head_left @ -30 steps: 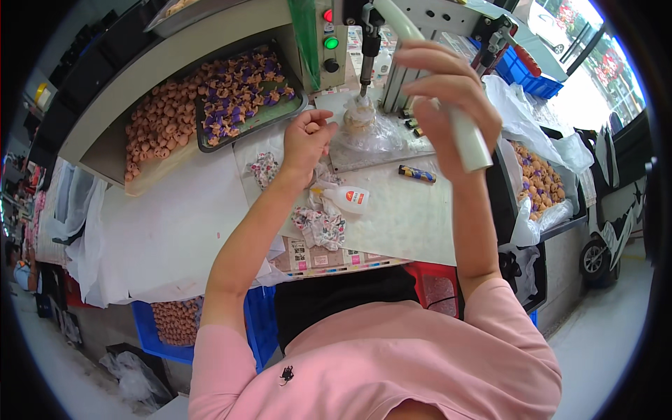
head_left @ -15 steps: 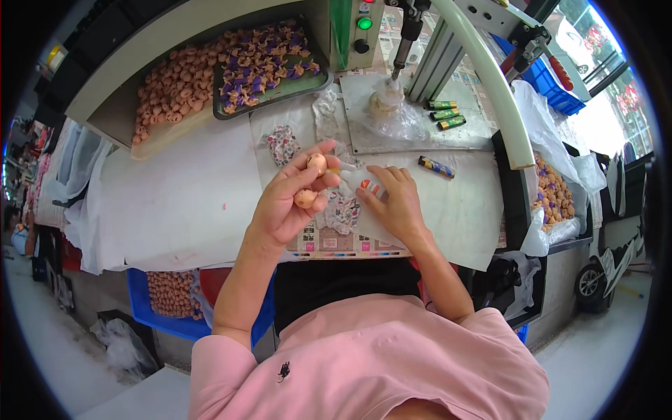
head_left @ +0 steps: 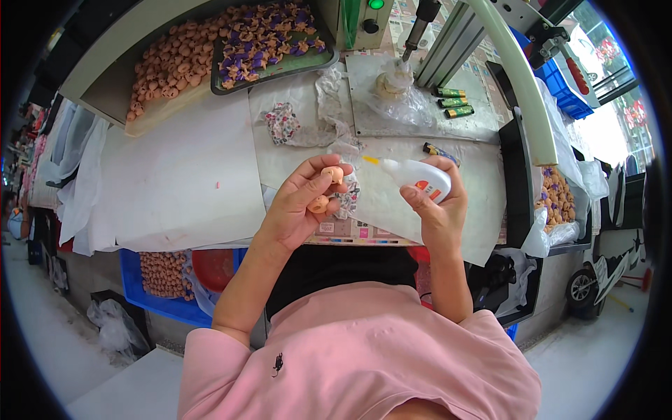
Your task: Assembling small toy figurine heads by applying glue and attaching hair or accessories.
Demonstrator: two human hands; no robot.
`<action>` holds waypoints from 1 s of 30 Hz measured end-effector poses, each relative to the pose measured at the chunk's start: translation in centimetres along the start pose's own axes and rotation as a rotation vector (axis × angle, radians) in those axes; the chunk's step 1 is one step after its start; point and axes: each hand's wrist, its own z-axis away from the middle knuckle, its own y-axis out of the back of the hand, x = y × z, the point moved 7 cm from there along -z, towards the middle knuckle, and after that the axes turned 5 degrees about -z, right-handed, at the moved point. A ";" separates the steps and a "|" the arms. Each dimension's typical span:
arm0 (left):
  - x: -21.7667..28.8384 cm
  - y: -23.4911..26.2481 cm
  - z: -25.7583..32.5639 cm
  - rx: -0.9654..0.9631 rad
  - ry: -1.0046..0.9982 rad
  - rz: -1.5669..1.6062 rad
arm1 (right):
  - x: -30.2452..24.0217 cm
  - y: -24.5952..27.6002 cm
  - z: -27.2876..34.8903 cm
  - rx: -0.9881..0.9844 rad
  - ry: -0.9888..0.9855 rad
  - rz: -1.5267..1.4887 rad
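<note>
Workshop: bench machine [head_left: 448, 45], lit control box [head_left: 364, 39], tray [head_left: 330, 59] of parts [head_left: 266, 38].

Before me, the pale tabletop [head_left: 168, 185] carries a floral cloth [head_left: 282, 124] at eleven o'clock, a metal plate [head_left: 365, 114] at one, and a dark-blue cylinder [head_left: 439, 152] toward two.

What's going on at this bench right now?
A person's left hand holds two small peach pieces. The right hand grips a white bottle, its yellow tip aimed toward the left hand but not touching the pieces. Beyond, to the left, a dark tray holds purple-and-peach parts.
</note>
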 end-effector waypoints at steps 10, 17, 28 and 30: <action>-1.4 0.3 -0.5 0.037 -0.018 -0.068 | -1.6 -0.5 0.8 -0.009 0.356 0.324; -1.8 0.8 -0.5 0.036 -0.034 -0.068 | -1.3 -0.5 0.9 0.005 0.410 0.333; -2.4 1.3 -1.0 0.071 -0.025 -0.078 | -1.0 -0.1 0.5 0.012 0.420 0.378; -2.4 1.3 -1.1 0.061 -0.050 -0.076 | -1.1 0.0 0.6 0.007 0.417 0.403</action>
